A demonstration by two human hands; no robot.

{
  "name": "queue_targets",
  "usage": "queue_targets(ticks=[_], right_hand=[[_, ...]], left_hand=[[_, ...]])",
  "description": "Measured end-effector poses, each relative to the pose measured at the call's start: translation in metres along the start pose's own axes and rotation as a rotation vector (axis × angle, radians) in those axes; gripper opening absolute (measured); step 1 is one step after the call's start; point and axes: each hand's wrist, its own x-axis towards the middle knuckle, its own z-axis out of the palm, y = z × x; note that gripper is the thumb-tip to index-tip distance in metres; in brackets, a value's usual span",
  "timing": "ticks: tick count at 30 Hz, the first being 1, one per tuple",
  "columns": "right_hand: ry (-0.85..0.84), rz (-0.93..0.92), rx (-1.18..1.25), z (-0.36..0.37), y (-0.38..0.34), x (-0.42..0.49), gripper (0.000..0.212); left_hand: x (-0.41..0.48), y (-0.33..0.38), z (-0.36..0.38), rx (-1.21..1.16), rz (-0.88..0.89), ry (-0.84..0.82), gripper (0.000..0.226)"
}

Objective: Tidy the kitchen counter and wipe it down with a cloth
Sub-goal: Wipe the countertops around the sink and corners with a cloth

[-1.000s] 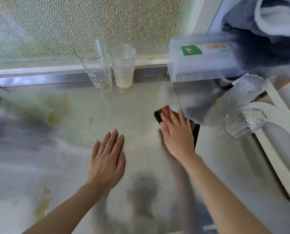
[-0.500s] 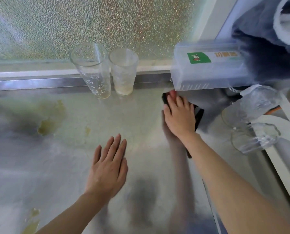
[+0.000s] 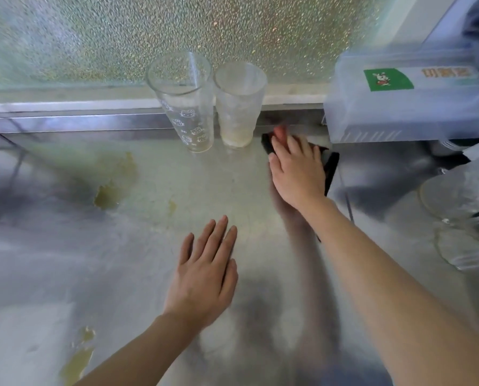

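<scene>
Along the back edge of the table (image 3: 65,260), just right of the frosted glass (image 3: 239,107), the right hand (image 3: 297,174) presses the dark cloth (image 3: 331,165) flat under straight fingers to scrub, while the left hand (image 3: 205,274) lies open and empty mid-table, likely bracing; the yellowish spills (image 3: 107,195) leftward are not yet wiped

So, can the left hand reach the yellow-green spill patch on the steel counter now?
Probably yes: the left hand is open and empty over the steel counter, with nothing standing between it and the yellow-green spill patch.
</scene>
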Motion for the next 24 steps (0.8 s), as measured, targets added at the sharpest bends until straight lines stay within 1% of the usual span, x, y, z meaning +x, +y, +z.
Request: queue_targets(ticks=[2,3,4,6,7,8,10,11,12,13,14,17,18,19,21,22,24], right_hand=[[-0.007,-0.148,0.01,0.001,-0.02,-0.048,0.047],[-0.036,-0.232,0.016,0.0,-0.03,-0.071,0.047],[-0.086,-0.302,0.026,-0.001,-0.037,-0.089,0.048],[-0.175,-0.373,0.031,-0.004,-0.037,-0.097,0.05],[-0.172,-0.366,0.026,-0.006,-0.032,-0.089,0.052],[-0.144,-0.322,0.029,-0.006,-0.028,-0.077,0.054],[-0.053,-0.125,0.026,-0.003,-0.025,-0.055,0.053],[-0.014,-0.011,0.016,0.0,-0.031,-0.048,0.051],[0.006,0.072,0.007,0.004,-0.043,-0.046,0.049],[0.008,0.098,0.009,0.008,-0.062,-0.05,0.049],[-0.001,0.051,0.027,0.012,-0.084,-0.058,0.05],[-0.102,-0.309,0.094,0.021,-0.149,-0.096,0.052],[-0.126,-0.407,0.092,0.022,-0.16,-0.106,0.051],[-0.155,-0.468,0.086,0.02,-0.163,-0.109,0.05],[-0.192,-0.496,0.065,0.018,-0.154,-0.097,0.052],[-0.187,-0.462,0.048,0.018,-0.147,-0.086,0.055],[-0.119,-0.267,0.032,0.02,-0.134,-0.061,0.063]], left_hand=[[0.0,0.0,-0.001,0.0,-0.004,-0.003,0.051],[0.0,0.0,-0.002,-0.005,-0.001,0.002,0.051],[0.0,0.001,-0.004,-0.017,0.006,0.01,0.049],[-0.004,0.002,-0.011,-0.079,0.012,0.043,0.045],[-0.006,0.002,-0.015,-0.117,0.016,0.071,0.043],[-0.007,0.001,-0.02,-0.145,0.021,0.105,0.04],[-0.009,-0.01,-0.032,-0.176,0.0,0.174,0.038],[-0.01,-0.02,-0.037,-0.186,-0.043,0.209,0.038],[-0.011,-0.033,-0.042,-0.185,-0.096,0.242,0.038],[-0.012,-0.046,-0.047,-0.171,-0.15,0.265,0.039],[-0.015,-0.061,-0.052,-0.151,-0.202,0.278,0.041],[-0.032,-0.103,-0.059,-0.083,-0.332,0.272,0.046],[-0.041,-0.116,-0.061,-0.06,-0.366,0.258,0.046],[-0.05,-0.129,-0.062,-0.035,-0.39,0.236,0.046],[-0.064,-0.153,-0.063,0.032,-0.404,0.178,0.048],[-0.068,-0.165,-0.063,0.059,-0.406,0.152,0.051],[-0.067,-0.185,-0.063,0.055,-0.422,0.108,0.06]])
